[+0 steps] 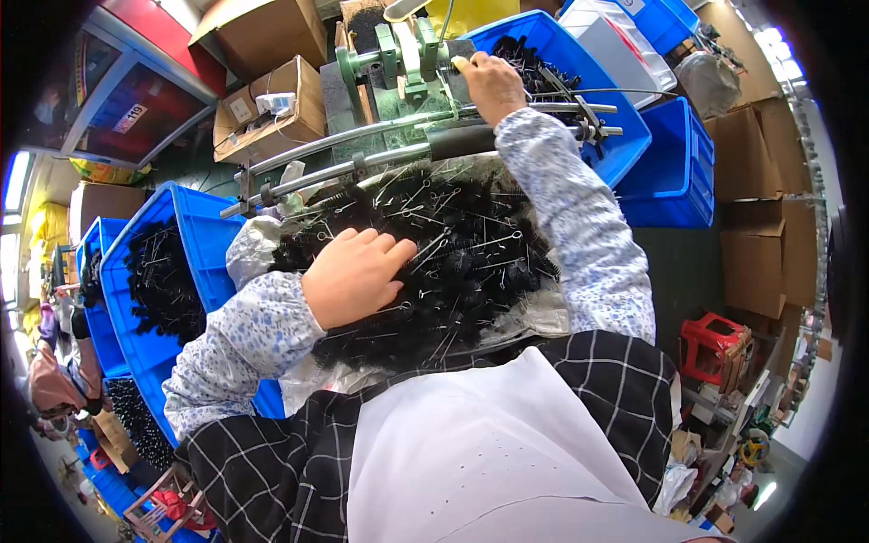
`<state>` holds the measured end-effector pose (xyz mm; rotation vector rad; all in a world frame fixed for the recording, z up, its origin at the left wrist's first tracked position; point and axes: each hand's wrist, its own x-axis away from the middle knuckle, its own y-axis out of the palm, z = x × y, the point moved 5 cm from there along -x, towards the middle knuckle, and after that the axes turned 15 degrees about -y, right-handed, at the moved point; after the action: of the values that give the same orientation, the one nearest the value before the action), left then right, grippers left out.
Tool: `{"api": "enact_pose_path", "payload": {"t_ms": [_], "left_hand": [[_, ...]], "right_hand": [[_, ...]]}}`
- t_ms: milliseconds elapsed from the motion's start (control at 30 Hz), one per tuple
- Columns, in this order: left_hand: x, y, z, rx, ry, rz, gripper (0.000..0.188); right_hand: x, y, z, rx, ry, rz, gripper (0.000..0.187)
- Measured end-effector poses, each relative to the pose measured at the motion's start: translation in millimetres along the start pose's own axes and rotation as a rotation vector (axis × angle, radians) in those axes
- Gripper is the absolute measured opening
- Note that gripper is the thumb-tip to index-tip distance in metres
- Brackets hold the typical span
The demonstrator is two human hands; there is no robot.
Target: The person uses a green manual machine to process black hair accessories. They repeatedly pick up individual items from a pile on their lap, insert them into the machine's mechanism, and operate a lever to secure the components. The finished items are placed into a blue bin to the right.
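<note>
A heap of small black-bristled brushes with thin looped wire handles (453, 290) lies in front of me on pale plastic sheeting. My left hand (353, 279) rests on the heap's left part, palm down, thumb and forefinger apart; I see nothing held in it. My right hand (496, 88) reaches past two curved metal rails (389, 156) to the right side of a green bench machine (407, 59). Its fingers are closed, with something yellow at a fingertip. What they grip is too small to make out.
Blue bins with more black brushes stand at left (195, 240) and at the far right (625, 136). Beside the latter is another blue bin (692, 172). An open cardboard box (308, 109) sits left of the machine. A red stool (711, 348) stands at right.
</note>
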<state>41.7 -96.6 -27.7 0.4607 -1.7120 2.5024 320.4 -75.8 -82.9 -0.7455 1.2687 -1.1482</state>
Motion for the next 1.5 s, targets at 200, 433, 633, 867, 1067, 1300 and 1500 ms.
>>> {"api": "enact_pose_path", "payload": {"t_ms": [200,433,633,867,1067,1300,1500], "left_hand": [[-0.4,-4.1,2.8,0.006,-0.002,0.002,0.039],[-0.7,-24.5,-2.5,0.359,-0.029,0.033,0.031],[-2.1,-40.3,-2.1,0.517,0.015,0.053,0.026],[4.8,-66.4,-1.0,0.448,0.012,0.186,0.025],[8.6,-77.7,-13.0,0.55,-0.019,0.288,0.025],[-1.0,-78.3,-7.7,0.589,-0.12,0.146,0.027],[-4.9,-75.1,-14.9,0.584,-0.063,0.239,0.023]], "right_hand": [[-7.7,24.3,0.0,0.064,0.081,-0.154,0.025],[-6.7,29.8,4.2,-0.04,0.069,-0.102,0.023],[-10.4,40.6,8.4,-0.093,0.035,-0.084,0.03],[0.1,17.0,15.7,0.123,0.114,-0.029,0.045],[16.4,28.2,26.1,-0.152,0.254,-0.079,0.032],[-13.6,24.9,-25.9,-0.151,0.181,0.032,0.017],[-21.3,24.6,-41.8,-0.089,0.166,-0.015,0.017]]}}
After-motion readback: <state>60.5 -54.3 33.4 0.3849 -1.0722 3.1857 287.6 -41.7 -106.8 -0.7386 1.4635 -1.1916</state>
